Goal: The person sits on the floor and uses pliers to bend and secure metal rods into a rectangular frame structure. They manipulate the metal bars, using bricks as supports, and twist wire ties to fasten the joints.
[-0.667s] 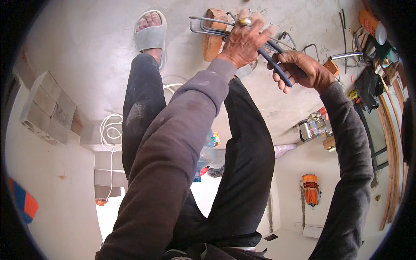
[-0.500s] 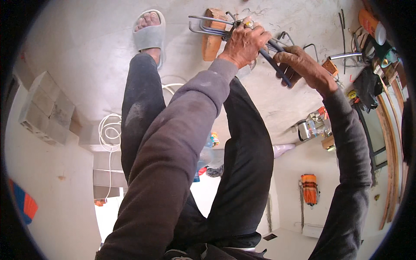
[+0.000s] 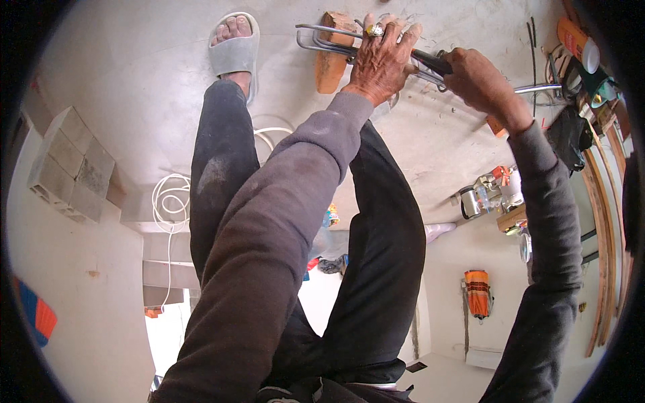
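Note:
My left hand (image 3: 381,64), with a ring on one finger, is over a bundle of bent metal rods (image 3: 326,47), its fingers bent across them. The rods' hooked ends stick out to the left, over an orange brick (image 3: 329,72) on the floor. My right hand (image 3: 478,84) is closed around the dark handles of a pliers-like tool (image 3: 430,62). The handles are pressed together and point towards my left hand. The tool's jaws are hidden by my left hand, so what they grip cannot be seen.
My sandalled foot (image 3: 235,54) stands left of the brick. Thin dark rods (image 3: 533,60), a metal tube (image 3: 537,88) and an orange container (image 3: 578,43) lie at the right. A white cable (image 3: 171,201) is coiled at the left, near grey blocks (image 3: 70,168).
The tool's handles were apart and now are squeezed together in my right hand, which has moved up and farther forward. My left hand stays over the rods, its fingers a little straighter.

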Demonstrator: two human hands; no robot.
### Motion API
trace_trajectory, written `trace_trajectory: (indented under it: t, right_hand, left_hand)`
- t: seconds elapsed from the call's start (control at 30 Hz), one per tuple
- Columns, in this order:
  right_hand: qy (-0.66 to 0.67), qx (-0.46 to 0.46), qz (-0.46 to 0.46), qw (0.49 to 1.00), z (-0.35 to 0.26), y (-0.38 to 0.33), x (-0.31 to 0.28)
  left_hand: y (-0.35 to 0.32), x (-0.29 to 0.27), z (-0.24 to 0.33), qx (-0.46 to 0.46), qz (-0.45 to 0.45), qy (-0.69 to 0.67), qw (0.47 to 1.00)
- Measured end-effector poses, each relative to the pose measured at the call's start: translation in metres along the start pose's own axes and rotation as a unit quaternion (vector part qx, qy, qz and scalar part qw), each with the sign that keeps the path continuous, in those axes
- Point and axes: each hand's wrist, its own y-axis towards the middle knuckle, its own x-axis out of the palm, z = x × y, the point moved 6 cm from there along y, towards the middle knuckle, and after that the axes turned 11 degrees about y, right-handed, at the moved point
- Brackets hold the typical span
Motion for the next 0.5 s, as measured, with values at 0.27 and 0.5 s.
trace_trajectory:
  t: [0.27, 0.5]
  right_hand:
    - [0.503, 0.183, -0.230, 0.813, 0.033, -0.016, 0.013]
    - [0.137, 0.021, -0.073, 0.988, 0.002, -0.014, 0.001]
  left_hand:
    - [-0.006, 0.011, 0.017, 0.080, -0.093, -0.009, 0.992]
    - [-0.001, 0.015, 0.012, 0.067, -0.094, 0.088, 0.989]
